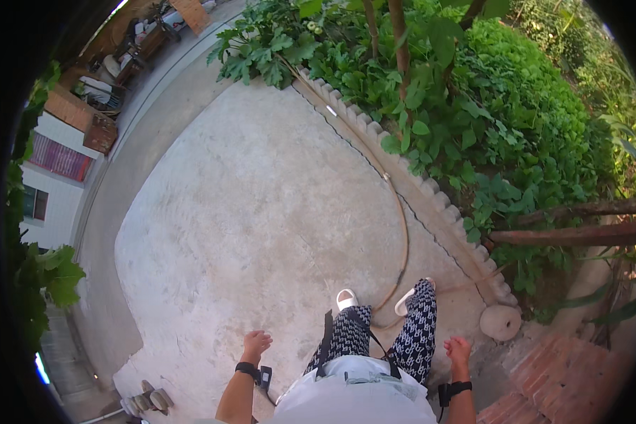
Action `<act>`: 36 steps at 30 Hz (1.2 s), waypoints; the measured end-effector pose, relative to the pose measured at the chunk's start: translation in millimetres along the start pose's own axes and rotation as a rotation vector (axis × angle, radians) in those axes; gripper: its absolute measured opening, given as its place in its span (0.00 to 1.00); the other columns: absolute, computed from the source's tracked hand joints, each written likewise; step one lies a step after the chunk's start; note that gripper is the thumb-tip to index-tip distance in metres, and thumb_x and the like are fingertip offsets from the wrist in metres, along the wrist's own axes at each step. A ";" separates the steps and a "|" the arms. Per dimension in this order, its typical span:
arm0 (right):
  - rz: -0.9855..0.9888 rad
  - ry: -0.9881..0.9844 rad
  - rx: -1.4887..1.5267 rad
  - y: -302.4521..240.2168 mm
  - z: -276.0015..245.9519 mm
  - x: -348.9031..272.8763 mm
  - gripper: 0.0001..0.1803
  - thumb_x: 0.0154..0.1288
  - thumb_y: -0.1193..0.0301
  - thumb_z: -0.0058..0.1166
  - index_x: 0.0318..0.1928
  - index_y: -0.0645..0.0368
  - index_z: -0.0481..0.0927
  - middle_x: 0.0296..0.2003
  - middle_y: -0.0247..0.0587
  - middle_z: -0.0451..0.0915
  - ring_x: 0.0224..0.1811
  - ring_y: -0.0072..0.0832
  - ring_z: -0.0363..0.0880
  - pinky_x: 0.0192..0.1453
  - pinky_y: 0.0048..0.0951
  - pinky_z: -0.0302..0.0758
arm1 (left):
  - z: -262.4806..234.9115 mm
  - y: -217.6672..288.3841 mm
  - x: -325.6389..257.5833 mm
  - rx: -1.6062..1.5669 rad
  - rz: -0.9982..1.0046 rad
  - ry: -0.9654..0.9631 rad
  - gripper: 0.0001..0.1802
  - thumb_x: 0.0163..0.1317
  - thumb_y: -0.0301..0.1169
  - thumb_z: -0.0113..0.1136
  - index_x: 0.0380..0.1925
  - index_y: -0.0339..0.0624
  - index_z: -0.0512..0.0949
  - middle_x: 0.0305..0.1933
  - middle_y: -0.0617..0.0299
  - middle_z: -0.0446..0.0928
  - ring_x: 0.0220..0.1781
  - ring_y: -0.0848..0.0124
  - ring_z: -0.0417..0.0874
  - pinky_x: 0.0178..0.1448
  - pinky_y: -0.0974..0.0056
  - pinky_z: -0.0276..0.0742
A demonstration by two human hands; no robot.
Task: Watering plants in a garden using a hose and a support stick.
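Note:
My left hand (pixel 257 343) hangs out in front on the left, above the concrete, with its fingers loosely apart and nothing in them. On the right, my right hand (pixel 458 349) is curled in a loose fist, and no object shows in it. Each wrist wears a black strap with a small device. A tan hose (pixel 405 240) lies on the concrete (pixel 219 212), running from the garden edge down to between my feet in white sandals (pixel 346 299). Neither hand touches the hose.
A scalloped border (pixel 431 191) separates the concrete from leafy plants (pixel 530 99) on the right. A round stone (pixel 500 323) and red bricks (pixel 558 374) lie at the lower right. Several stones (pixel 148 398) sit at the lower left. Carts and clutter (pixel 124 60) stand far left.

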State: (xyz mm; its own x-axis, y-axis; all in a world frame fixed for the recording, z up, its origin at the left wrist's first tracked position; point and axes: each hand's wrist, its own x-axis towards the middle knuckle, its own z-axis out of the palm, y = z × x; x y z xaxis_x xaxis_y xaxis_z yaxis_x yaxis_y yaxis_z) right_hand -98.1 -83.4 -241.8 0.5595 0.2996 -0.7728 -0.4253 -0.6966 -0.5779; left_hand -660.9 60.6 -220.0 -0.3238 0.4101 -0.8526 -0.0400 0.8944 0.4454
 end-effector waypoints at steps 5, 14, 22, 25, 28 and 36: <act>-0.085 -0.224 -0.132 -74.0 43.8 42.0 0.08 0.51 0.77 0.44 0.35 0.62 0.71 0.24 0.42 0.76 0.21 0.20 0.74 0.16 0.16 0.64 | -1.3 -56.4 -35.7 -0.231 0.078 0.022 0.15 0.55 0.29 0.44 0.42 0.34 0.65 0.34 0.50 0.73 0.33 0.63 0.77 0.34 0.65 0.75; -0.425 -0.575 -0.437 -214.8 166.2 22.6 0.11 0.54 0.72 0.44 0.39 0.60 0.71 0.28 0.35 0.76 0.24 0.16 0.72 0.23 0.15 0.65 | 11.4 -124.1 -69.0 -0.733 -0.136 0.101 0.17 0.53 0.27 0.46 0.43 0.32 0.62 0.39 0.48 0.70 0.39 0.59 0.74 0.39 0.62 0.73; -0.076 -0.335 -0.353 -84.2 94.7 -8.3 0.10 0.56 0.73 0.43 0.39 0.60 0.70 0.28 0.37 0.76 0.26 0.19 0.73 0.24 0.15 0.66 | -69.6 -124.4 -20.2 -0.504 -0.086 0.041 0.19 0.55 0.30 0.45 0.46 0.33 0.62 0.41 0.49 0.70 0.40 0.62 0.74 0.41 0.64 0.71; 0.058 -0.256 -0.304 -24.8 86.0 -42.9 0.10 0.56 0.73 0.43 0.39 0.61 0.70 0.29 0.39 0.76 0.25 0.19 0.73 0.23 0.16 0.66 | -110.3 -129.2 9.7 -0.457 -0.152 0.159 0.18 0.54 0.30 0.45 0.44 0.34 0.63 0.40 0.50 0.70 0.39 0.62 0.74 0.41 0.65 0.71; 0.085 -0.227 -0.239 8.2 81.1 -73.0 0.10 0.56 0.73 0.43 0.39 0.61 0.70 0.29 0.39 0.76 0.25 0.20 0.73 0.23 0.15 0.66 | -118.4 -97.9 23.4 -0.474 -0.115 0.052 0.16 0.54 0.31 0.48 0.43 0.37 0.65 0.37 0.55 0.72 0.37 0.66 0.75 0.39 0.67 0.73; 0.057 -0.269 -0.285 -10.9 127.4 -62.5 0.10 0.55 0.74 0.42 0.38 0.61 0.71 0.29 0.39 0.76 0.26 0.19 0.73 0.24 0.15 0.66 | -100.7 -73.3 -5.8 -0.306 -0.029 -0.043 0.15 0.56 0.30 0.46 0.44 0.41 0.65 0.36 0.57 0.73 0.35 0.68 0.76 0.37 0.69 0.73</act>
State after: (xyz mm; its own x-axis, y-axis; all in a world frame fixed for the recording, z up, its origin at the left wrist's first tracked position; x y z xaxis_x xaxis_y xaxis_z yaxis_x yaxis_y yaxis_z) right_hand -219.1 -11.5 -220.6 0.3183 0.3885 -0.8647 -0.2144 -0.8590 -0.4649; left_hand -751.3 -25.2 -220.2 -0.2786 0.3986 -0.8738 -0.3336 0.8130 0.4772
